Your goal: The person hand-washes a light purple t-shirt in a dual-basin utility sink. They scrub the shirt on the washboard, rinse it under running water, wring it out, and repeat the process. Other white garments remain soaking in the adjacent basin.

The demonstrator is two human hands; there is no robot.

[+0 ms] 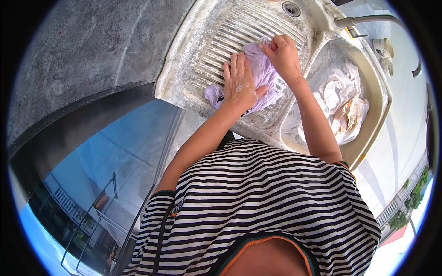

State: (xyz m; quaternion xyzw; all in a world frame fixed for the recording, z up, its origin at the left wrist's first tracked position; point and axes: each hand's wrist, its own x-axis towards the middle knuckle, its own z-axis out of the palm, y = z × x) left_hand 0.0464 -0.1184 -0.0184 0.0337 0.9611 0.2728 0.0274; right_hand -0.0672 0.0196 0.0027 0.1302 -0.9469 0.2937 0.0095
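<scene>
A wet lilac cloth (263, 70) lies bunched on the ridged washboard (225, 39) of a worn, pale stone sink. My left hand (240, 87) presses flat on the cloth's left part, fingers stretched out and suds on its back. At the cloth's upper right edge, my right hand (284, 56) is closed, thumb and curled fingers gripping the fabric. Part of the cloth is hidden beneath my left hand. A small dark patch shows at its lower left end.
Right of the washboard, a basin (383, 99) holds white and yellowish wet laundry (343, 87) in water. A grey faucet (370, 19) arches at the upper right. The drain (291, 8) lies beyond the ridges. A grey wall or slab (92, 50) borders the left.
</scene>
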